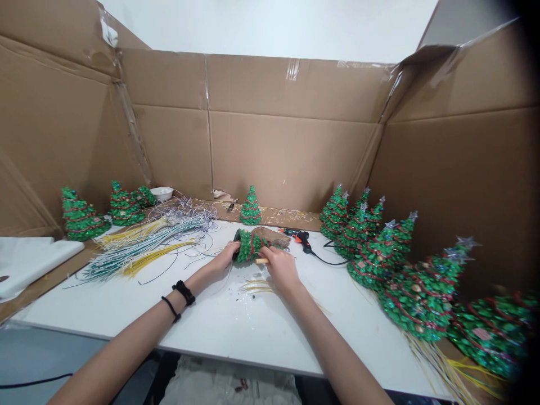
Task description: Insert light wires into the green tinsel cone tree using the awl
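A small green artificial Christmas tree (pixel 245 248) with red garland lies on its side between my hands, above the white table. My left hand (pixel 226 257) is closed on its wide base end at the left. The fingers of my right hand (pixel 279 266) are closed around the narrower part at the right. A short tan stick (pixel 262 261) pokes out beside my right fingers; its far end is hidden by the hand. Behind the tree is a brown patch (pixel 276 237). Thin pale yellow strands (pixel 259 286) and small scraps lie just below my hands.
A black-and-orange glue gun (pixel 302 239) with its cord lies right of centre. Several decorated trees (pixel 415 292) line the right side. Bundles of yellow, white and green wires (pixel 145 247) spread at left. One tree (pixel 250 207) stands at the back before the cardboard wall (pixel 295 152).
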Tool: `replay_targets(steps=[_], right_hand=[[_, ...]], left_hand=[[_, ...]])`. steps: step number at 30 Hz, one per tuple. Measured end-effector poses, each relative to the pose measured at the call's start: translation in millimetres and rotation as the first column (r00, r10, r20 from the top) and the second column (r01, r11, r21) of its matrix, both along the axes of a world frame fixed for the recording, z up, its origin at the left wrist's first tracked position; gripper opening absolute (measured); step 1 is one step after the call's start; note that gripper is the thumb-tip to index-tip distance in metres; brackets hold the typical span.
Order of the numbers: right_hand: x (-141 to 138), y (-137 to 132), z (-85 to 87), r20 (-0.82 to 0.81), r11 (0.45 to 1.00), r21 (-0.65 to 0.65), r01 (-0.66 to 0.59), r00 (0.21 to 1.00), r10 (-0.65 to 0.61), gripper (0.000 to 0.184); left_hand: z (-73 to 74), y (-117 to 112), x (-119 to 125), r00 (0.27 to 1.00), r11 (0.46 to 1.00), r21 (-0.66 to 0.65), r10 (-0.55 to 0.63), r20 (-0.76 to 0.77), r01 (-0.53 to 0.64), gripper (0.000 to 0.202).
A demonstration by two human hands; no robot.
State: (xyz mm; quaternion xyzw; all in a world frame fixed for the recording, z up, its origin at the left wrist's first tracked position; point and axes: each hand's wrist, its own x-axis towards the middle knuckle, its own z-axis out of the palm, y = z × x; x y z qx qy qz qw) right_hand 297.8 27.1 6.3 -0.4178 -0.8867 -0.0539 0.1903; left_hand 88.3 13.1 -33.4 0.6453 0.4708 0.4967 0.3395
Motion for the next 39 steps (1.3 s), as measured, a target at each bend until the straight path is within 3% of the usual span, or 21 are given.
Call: replay_targets(steps=[5,11,19,24,39], right_hand=[[1.5,-0.6,2.6,-0.034,0.997,-0.076,-0.011,0.999,0.008,0.019],[2.1,-0.3,3.8,-0.068,0.992,-0.125,-0.015,0.998,0.007,0.019],[-2.7,-3.3,-1.6,-0.129,0.995,-0.089,0.053,0.989,-0.065,0.015],[-6.9,-5.4,-3.1,-0.142,0.992,-0.089,0.086,0.985,-0.098,0.013],[-7.4,-7.6,1.1,-0.145,0.992,-0.123,0.024,0.989,-0.042,0.014]], left_hand=[[5.9,-3.2,4.2,0.999,0.999,0.041,-0.006,-0.031,0.008,0.028],[-4.6,4.8,0.5,1.0,0.999,0.037,0.001,0.019,-0.002,0.026],[-1.3,1.7,7.7,0.993,0.998,-0.002,0.066,0.101,-0.067,0.026],[-2.8,4.9,4.9,0.995,0.999,-0.009,0.05,0.09,-0.049,0.022],[-2.5,5.2,0.7,0.999,0.998,0.045,0.035,-0.04,-0.033,0.024]])
